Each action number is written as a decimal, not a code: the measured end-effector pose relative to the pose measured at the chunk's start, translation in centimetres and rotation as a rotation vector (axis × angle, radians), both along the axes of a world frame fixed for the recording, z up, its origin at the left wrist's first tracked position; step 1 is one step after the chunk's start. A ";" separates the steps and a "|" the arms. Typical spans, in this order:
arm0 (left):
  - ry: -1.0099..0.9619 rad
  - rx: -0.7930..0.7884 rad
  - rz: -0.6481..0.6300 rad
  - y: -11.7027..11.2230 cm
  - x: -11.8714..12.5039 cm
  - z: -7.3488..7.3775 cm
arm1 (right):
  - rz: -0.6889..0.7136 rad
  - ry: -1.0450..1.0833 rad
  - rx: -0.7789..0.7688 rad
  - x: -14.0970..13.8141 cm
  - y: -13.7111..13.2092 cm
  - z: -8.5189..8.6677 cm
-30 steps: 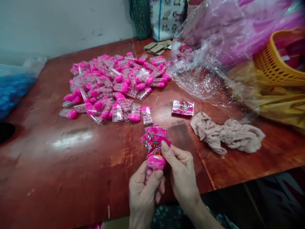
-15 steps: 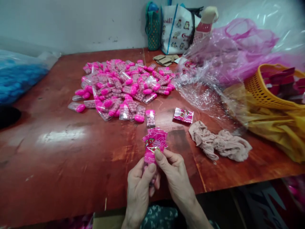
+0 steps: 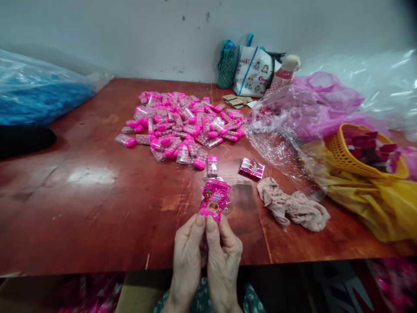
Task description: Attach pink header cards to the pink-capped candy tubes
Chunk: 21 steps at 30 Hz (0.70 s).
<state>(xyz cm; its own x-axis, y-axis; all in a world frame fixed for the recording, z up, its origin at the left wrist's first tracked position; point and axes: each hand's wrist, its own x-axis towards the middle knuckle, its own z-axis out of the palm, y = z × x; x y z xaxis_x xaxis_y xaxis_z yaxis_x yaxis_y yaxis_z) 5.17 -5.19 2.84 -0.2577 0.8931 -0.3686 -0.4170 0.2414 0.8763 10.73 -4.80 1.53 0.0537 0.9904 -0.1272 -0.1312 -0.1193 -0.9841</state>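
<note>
Wrappers (image 3: 215, 193) — near side of bottle pile (image 3: 182, 126), fanned; long axis runs away from hands, printed ends pointing toward pile. Left hand (image 3: 187, 250) and right hand (image 3: 224, 250) pinch near end, thumbs together; cannot tell what lies beneath. This piece looks unfinished; pile shows no wrappers, so much seems left. Bundle (image 3: 252, 168), cloth (image 3: 293, 204) — right of pile, nearer edge.

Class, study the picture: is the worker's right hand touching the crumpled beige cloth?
Apart. The head view shows bare tabletop between the right hand and the crumpled beige cloth.
</note>
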 end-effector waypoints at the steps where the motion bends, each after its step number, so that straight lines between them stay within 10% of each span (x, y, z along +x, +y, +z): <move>1: -0.029 -0.005 -0.004 0.0 -0.1 -0.1 | -0.002 -0.024 0.017 0.0 -0.1 -0.1; 12: -0.005 0.009 -0.078 0.2 -0.1 1.3 | 0.065 0.324 -0.156 1.0 1.2 1.3; 21: -0.028 -0.164 0.094 -0.7 0.3 2.4 | 0.071 0.235 -0.115 0.5 0.0 1.3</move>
<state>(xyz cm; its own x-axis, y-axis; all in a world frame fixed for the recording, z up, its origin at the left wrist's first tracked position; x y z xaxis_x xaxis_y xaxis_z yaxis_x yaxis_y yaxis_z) 5.52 -5.84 5.23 -0.3249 0.7929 -0.5154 -0.4686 0.3384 0.8160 11.21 -4.77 2.86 -0.0594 0.9690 -0.2397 -0.3418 -0.2453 -0.9072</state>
